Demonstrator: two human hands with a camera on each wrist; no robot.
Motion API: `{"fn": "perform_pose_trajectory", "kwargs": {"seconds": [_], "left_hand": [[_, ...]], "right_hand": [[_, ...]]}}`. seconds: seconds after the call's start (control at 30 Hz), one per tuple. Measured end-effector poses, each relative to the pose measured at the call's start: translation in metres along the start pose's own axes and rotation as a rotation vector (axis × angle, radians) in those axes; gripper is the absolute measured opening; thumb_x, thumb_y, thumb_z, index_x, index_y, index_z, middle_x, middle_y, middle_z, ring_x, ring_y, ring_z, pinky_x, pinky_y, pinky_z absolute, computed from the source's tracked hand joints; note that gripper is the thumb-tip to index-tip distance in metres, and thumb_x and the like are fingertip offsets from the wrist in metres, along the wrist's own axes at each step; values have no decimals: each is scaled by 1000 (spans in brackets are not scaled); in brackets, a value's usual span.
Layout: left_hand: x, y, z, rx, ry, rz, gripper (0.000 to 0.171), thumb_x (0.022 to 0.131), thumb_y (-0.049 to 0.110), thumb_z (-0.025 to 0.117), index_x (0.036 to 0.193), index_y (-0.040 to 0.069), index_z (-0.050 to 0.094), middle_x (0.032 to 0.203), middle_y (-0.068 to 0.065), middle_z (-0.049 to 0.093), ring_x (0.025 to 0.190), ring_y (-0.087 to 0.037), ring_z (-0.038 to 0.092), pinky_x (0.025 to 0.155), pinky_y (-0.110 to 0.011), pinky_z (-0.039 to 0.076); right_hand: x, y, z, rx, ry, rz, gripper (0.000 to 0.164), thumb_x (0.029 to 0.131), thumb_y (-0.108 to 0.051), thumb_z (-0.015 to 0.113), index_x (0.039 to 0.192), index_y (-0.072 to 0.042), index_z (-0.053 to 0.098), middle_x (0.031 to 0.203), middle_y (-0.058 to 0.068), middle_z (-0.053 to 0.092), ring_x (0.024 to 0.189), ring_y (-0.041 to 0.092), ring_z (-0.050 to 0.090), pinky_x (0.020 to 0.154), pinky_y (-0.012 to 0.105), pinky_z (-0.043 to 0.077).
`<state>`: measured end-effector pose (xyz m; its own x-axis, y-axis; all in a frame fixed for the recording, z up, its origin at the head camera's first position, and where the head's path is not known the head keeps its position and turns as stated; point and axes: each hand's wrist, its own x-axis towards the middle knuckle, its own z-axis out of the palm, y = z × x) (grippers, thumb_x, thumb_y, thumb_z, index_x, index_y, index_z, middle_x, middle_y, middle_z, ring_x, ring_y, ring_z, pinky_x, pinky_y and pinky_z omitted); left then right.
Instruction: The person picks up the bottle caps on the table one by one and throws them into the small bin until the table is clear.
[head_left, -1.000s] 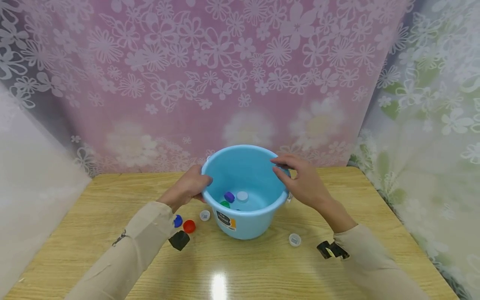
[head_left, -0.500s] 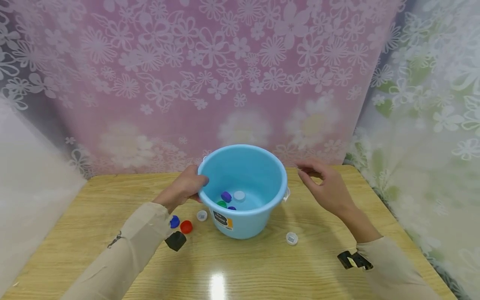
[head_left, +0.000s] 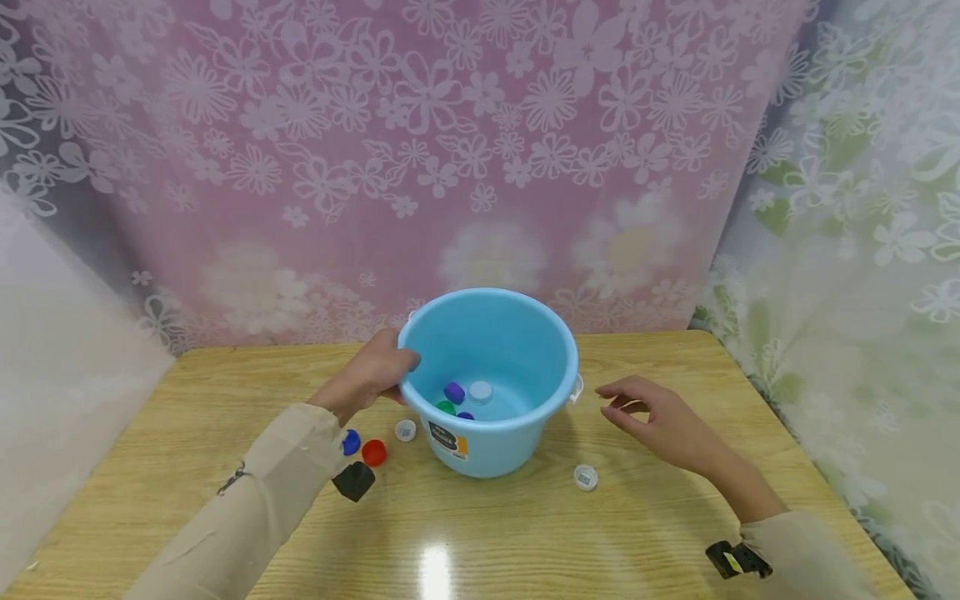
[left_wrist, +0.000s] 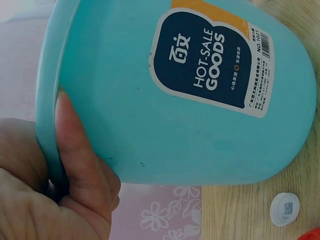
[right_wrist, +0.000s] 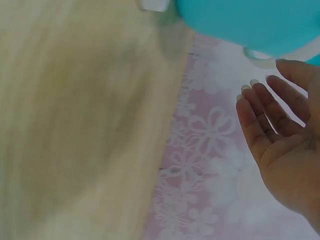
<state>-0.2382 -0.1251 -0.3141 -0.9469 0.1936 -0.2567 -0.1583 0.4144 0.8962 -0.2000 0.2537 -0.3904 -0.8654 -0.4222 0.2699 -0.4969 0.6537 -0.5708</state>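
Note:
A light blue bucket point(head_left: 487, 450) stands tilted or upright, I cannot tell which, on the wooden table. My left hand point(head_left: 372, 371) grips its left rim, thumb inside and fingers outside; the left wrist view shows this hand point(left_wrist: 75, 170) around the rim beside a printed label point(left_wrist: 210, 60). Inside the bucket lie a white bottle cap point(head_left: 481, 392), a green cap point(head_left: 446, 407) and two purple caps, one point(head_left: 454, 392) partly raised on its side. To the right of the bucket, my right hand point(head_left: 667, 421) hovers with loosely bent fingers, holding nothing.
Left of the bucket lie a blue cap point(head_left: 351, 442), a red cap point(head_left: 374, 453) and a white cap point(head_left: 405, 430). Another white cap point(head_left: 586, 477) is at the front right. A flowered curtain point(head_left: 480, 167) hangs behind the table point(head_left: 480, 542).
My right hand has moved from over the bucket's right rim outward to the right, then lower toward the table. The left hand keeps its hold on the rim.

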Motion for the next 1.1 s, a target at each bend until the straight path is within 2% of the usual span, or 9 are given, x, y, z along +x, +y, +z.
{"fn": "perform_pose_trajectory", "kwargs": {"seconds": [0.1,0.23,0.47,0.67,0.83,1.1], "left_hand": [[0,0,0,0,1,-4,46,92,1,44,136,-6,36,112,-32,58,66,-30,69,54,-40,57],[0,0,0,1,7,-12,45,92,2,45,136,-5,36,114,-32,58,68,-30,69,56,-42,58],[0,1,0,5,12,-23,44,93,2,46,135,-5,36,115,-31,57,68,-30,69,56,-42,58],[1,0,0,8,11,-23,43,93,3,45,135,-6,36,112,-31,58,67,-30,69,57,-43,58],[1,1,0,12,13,-21,42,93,2,45,133,-6,38,110,-31,60,66,-29,69,56,-41,58],[0,1,0,9,14,-24,42,93,2,45,134,-5,38,111,-31,59,66,-29,69,57,-43,58]], "right_hand": [[-5,5,8,28,-39,-4,26,95,-23,60,118,-12,62,111,-4,61,95,14,62,80,35,54],[-9,10,17,46,-74,3,26,94,-27,61,117,-15,63,111,-1,62,94,14,62,80,35,55],[-18,9,30,83,-193,36,38,92,-31,64,120,-6,61,116,6,60,99,23,60,82,37,53],[-24,9,39,54,-312,6,44,87,-35,69,120,-6,61,118,3,56,99,22,56,82,38,51],[-25,9,43,24,-343,-2,42,85,-33,72,119,-9,63,115,-1,56,98,17,55,82,35,50],[-21,6,47,12,-359,-26,36,84,-22,73,117,-10,64,115,-2,57,106,18,55,89,40,49]]}}
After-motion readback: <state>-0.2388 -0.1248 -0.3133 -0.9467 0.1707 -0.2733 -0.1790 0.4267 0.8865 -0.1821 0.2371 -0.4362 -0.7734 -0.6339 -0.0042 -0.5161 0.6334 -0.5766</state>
